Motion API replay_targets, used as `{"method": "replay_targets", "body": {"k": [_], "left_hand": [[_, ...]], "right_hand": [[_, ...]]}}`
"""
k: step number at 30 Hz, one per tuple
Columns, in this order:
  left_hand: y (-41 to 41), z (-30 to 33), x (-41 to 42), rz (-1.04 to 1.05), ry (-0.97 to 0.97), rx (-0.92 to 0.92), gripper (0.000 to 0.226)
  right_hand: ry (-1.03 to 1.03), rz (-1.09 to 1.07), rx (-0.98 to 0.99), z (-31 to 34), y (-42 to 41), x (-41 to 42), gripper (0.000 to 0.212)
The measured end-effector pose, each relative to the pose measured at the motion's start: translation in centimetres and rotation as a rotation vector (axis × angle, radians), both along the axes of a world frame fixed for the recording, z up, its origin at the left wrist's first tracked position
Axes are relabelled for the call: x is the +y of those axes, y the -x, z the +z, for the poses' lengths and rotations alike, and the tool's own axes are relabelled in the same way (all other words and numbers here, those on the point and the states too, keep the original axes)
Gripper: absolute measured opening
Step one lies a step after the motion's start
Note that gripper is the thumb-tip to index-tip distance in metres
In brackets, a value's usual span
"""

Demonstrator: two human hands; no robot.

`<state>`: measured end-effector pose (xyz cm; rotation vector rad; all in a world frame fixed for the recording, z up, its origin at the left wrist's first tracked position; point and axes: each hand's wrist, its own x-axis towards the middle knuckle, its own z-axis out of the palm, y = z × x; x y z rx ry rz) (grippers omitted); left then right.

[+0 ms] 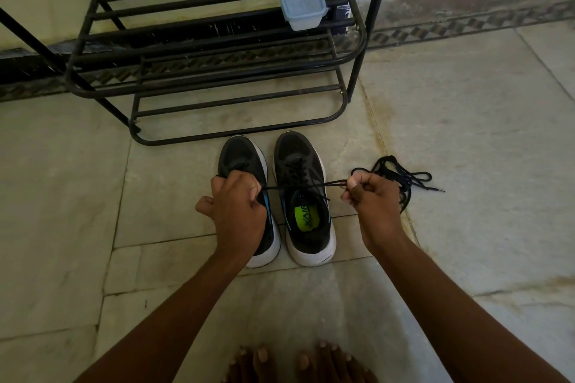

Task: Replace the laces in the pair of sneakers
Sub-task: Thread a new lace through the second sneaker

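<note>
Two black sneakers with white soles stand side by side on the floor, toes pointing away from me. My left hand (238, 205) covers much of the left sneaker (244, 158) and pinches one end of a black lace (306, 186). That lace runs taut across the laced right sneaker (303, 196), whose insole is bright green. Its other end is pinched in my right hand (371, 199). A loose pile of black laces (401, 177) lies on the floor just right of my right hand.
A black metal shoe rack (217, 71) stands right behind the sneakers, with a pale blue lidded plastic box (301, 5) on an upper shelf. The floor is pale stone tile. My bare toes (295, 364) show at the bottom edge.
</note>
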<state>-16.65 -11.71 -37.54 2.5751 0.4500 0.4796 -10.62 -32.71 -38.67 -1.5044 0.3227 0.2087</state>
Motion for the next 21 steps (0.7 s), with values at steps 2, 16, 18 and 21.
{"method": "replay_targets", "body": {"k": [2, 16, 18, 21], "left_hand": [[-0.1, 0.1, 0.0, 0.015, 0.000, 0.017, 0.055], [0.1, 0.6, 0.1, 0.035, 0.080, 0.060, 0.046], [0.8, 1.2, -0.2, 0.025, 0.115, 0.050, 0.034], [3.1, 1.3, -0.1, -0.049, 0.082, 0.006, 0.026]], "right_hand": [[0.000, -0.002, 0.009, 0.0, 0.0, 0.0, 0.013], [0.156, 0.025, -0.027, 0.3, 0.2, -0.3, 0.009], [0.236, 0.060, -0.091, 0.8, 0.5, -0.4, 0.009], [0.412, 0.101, -0.284, 1.7, 1.7, -0.5, 0.024]]}}
